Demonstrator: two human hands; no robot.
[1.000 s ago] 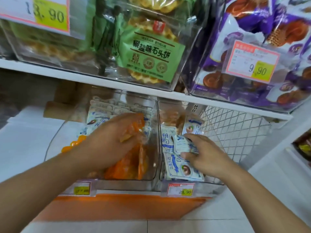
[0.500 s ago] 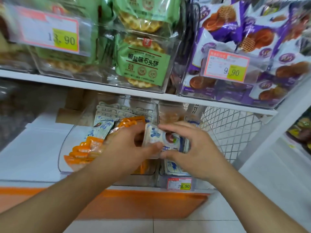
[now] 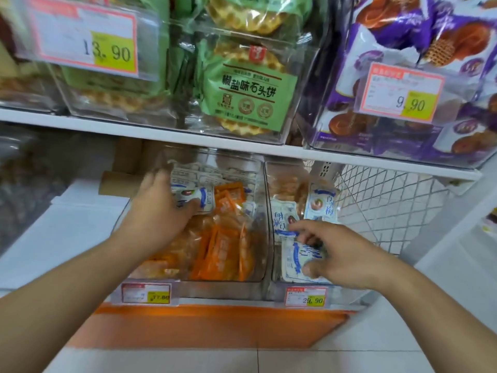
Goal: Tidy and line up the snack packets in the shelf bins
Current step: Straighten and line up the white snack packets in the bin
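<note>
Two clear bins sit side by side on the low shelf. The left bin (image 3: 258,285) holds orange snack packets (image 3: 223,251) at the front and white-and-blue packets (image 3: 215,172) stacked at the back. My left hand (image 3: 158,208) is inside it and grips one white-and-blue packet (image 3: 197,199) above the orange ones. The right bin (image 3: 271,275) holds more white-and-blue packets (image 3: 321,204). My right hand (image 3: 333,254) reaches into it, fingers curled on a flat white-and-blue packet (image 3: 294,258) at the front.
An upper shelf (image 3: 161,131) carries bins of green waffle packs (image 3: 248,87) and purple cake bags (image 3: 403,49) with price tags. A white wire mesh basket (image 3: 382,205) stands right of the bins. Cardboard (image 3: 118,181) lies behind on the left. Orange shelf edge (image 3: 215,324) below.
My hands met over a white-and-blue packet half a second ago. Now my left hand has carried it into the back of the left bin, and my right hand has dropped back into the right bin.
</note>
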